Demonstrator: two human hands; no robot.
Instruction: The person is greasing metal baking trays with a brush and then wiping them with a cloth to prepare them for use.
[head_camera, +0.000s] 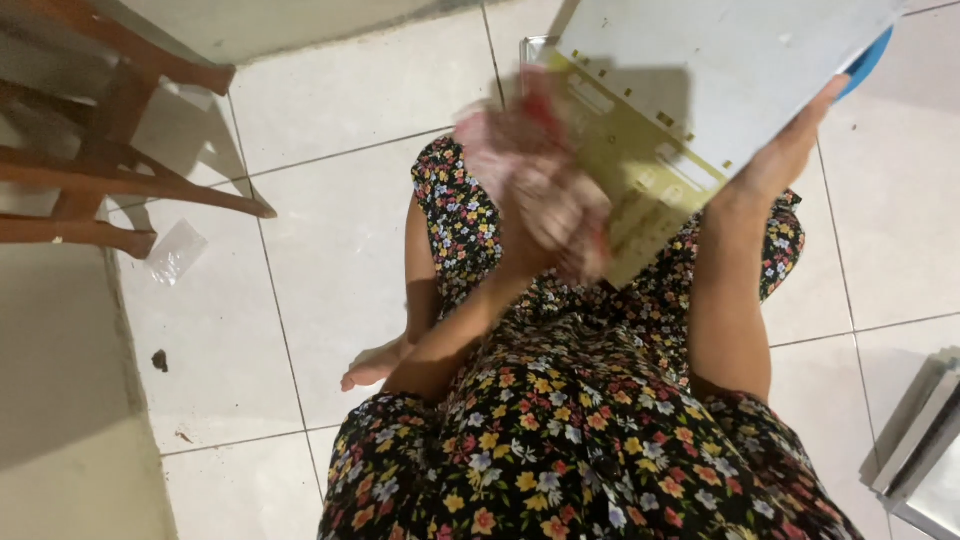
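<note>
Head view: one flat pale panel (720, 70) with a yellowish slotted underside, tilted over the lap at 1 o'clock, its right edge gripped by the right hand (785, 150), fingers closed around it. Left hand (555, 215), motion-blurred at 12 o'clock, presses a pinkish cloth (520, 150) against the panel's underside; finger spread cannot be told. Surrounding: floral dress (560, 420), white tiled floor (340, 230), wooden chair legs (110, 170) at 10 o'clock, a clear plastic scrap (175, 250) beside them.
</note>
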